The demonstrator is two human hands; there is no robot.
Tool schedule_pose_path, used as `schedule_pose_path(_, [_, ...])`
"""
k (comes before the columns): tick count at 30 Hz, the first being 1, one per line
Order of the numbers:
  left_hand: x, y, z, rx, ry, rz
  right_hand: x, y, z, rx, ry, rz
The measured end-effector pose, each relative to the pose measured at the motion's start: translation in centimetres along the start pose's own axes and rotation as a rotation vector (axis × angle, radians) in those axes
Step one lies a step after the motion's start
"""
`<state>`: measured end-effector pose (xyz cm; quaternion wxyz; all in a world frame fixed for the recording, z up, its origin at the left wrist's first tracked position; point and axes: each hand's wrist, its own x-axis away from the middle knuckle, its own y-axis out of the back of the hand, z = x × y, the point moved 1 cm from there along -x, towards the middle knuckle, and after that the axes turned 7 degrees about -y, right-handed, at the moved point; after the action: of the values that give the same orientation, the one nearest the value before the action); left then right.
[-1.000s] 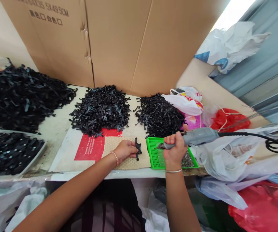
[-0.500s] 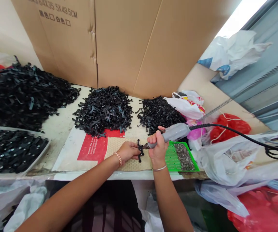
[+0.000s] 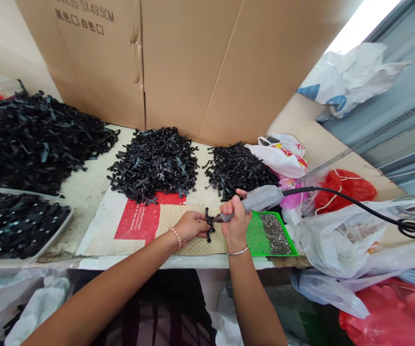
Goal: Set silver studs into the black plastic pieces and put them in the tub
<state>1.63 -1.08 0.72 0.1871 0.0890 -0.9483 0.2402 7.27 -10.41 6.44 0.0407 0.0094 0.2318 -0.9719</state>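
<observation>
My left hand [image 3: 192, 225] pinches a small black plastic part [image 3: 209, 226] with rounded ends, above a honeycomb-patterned beige mat [image 3: 178, 245]. In my right hand [image 3: 237, 220] is a grey corded electric screwdriver [image 3: 265, 197], tilted, with its tip pointing left at the middle of the black part. Whether a screw sits at the tip is too small to tell. Just right of my right hand, a green tray [image 3: 260, 238] with rows of holes holds many small metal screws [image 3: 275, 234] along its right side.
Heaps of black parts lie behind my hands: a left heap [image 3: 30, 139], a middle heap [image 3: 157, 163] and a right heap [image 3: 236, 168]. A clear tub [image 3: 68, 218] holds more at left. A cardboard box [image 3: 193, 67] stands behind. Plastic bags [image 3: 340, 235] and the black cord [image 3: 351, 202] occupy the right.
Both hands, the black part and the screwdriver keep almost the same place. The camera view has shifted very slightly, and the cord at right hangs a little differently.
</observation>
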Motion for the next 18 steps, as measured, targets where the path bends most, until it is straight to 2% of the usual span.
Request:
schedule_pose_path(7, [0.0,0.0,0.1,0.002,0.0,0.024,0.1,0.1,-0.3,0.011,0.022,0.026])
schedule_pose_path(18, [0.1,-0.1,-0.2,-0.019,0.011,-0.008,0.4,0.3,-1.1,0.066,0.047,0.081])
